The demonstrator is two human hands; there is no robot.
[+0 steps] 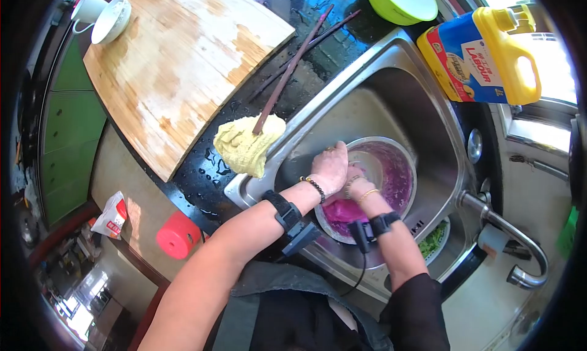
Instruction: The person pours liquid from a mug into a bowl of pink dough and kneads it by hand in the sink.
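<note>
A metal bowl [411, 161] stands in the sink, its inside smeared purple, with a soft bright magenta mass [343, 210] low in it. My left hand [330, 169] is closed, knuckles up, at the bowl's left rim; what its curled fingers hold is hidden. Close beside it, my right hand [359, 185] reaches down into the bowl, fingers mostly out of sight. Both wrists wear bracelets and black straps. A lump of pale yellow dough [244, 144] lies at the counter edge left of the sink, a flat wooden stick [284, 76] resting on it.
A wooden board [183, 51] lies on the wet black counter, with white cups [112, 20] at its corner. Behind the sink [361, 97] stand a yellow jug [483, 58] and a green bowl [400, 6]. At right are a faucet [538, 253] and chopped greens [433, 241].
</note>
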